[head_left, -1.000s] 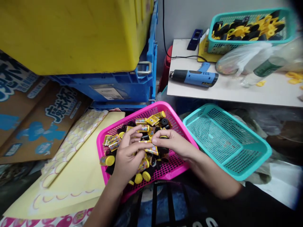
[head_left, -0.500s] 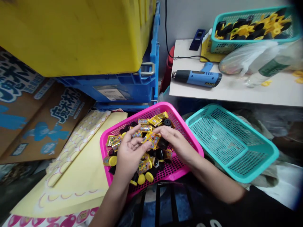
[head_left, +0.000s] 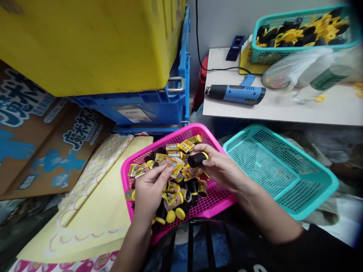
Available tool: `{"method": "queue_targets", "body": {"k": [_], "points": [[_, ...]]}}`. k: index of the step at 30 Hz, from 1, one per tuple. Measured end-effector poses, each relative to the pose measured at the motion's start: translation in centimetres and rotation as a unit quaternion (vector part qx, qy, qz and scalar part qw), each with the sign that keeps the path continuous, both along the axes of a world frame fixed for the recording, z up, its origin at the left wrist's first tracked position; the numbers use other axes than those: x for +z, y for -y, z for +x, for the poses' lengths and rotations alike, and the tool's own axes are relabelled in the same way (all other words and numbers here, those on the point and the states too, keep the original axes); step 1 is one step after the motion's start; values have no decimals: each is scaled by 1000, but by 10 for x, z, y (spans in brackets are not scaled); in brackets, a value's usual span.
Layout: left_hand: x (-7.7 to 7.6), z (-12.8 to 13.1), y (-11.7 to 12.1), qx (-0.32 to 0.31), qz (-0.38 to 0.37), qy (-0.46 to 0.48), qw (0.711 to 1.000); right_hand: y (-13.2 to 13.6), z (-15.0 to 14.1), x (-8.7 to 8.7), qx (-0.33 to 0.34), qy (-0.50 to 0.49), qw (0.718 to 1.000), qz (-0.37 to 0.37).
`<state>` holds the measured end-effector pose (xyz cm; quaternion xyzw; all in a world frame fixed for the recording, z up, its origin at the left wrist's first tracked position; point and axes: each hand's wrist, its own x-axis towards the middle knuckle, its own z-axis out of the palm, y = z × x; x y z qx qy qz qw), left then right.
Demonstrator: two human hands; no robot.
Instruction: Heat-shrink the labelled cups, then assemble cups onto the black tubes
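My left hand (head_left: 150,187) pinches a flat yellow printed label (head_left: 175,164) between thumb and fingers, above the pink basket (head_left: 219,142). In my right hand (head_left: 218,162) is a small black bottle (head_left: 195,160) with a yellow cap, lying on its side with its black end toward the label. Label and bottle are apart. Below them the basket holds a jumble of black bottles, yellow caps (head_left: 180,213) and labelled bottles (head_left: 173,201). My hands hide part of the pile.
A teal basket (head_left: 317,211) stands to the right. On the white table (head_left: 278,113) lie a blue heat gun (head_left: 241,93), a plastic bag, a bottle and another teal basket (head_left: 255,56) of black and yellow parts. Stacked crates (head_left: 133,107) and cardboard (head_left: 51,151) stand at left.
My right hand has taken up a black bottle with a yellow cap and raised it. My left hand has moved slightly left and keeps hold of a yellow label.
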<state>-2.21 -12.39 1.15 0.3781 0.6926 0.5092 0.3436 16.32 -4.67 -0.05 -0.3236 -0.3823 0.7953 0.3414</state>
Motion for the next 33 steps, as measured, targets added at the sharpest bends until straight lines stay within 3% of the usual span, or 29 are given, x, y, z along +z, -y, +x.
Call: {"method": "queue_targets", "body": {"k": [3,8,15,20,25,33], "points": [[-1,-7,1,-51,24,-21,998,-10,13,3,0,11,999,31],[-7,-10,2,-112,69,-19,991,-20,13,10,72,24,995,71],[-8,-13,5,-138,69,-1,988,-24,10,8,149,43,983,102],[-12,-12,5,-129,55,78,987,-20,6,3,104,78,984,122],[-8,-10,2,-102,36,86,990,-6,-4,-1,45,95,986,133],[4,-2,1,-106,70,56,990,4,-10,-5,24,102,945,310]]}}
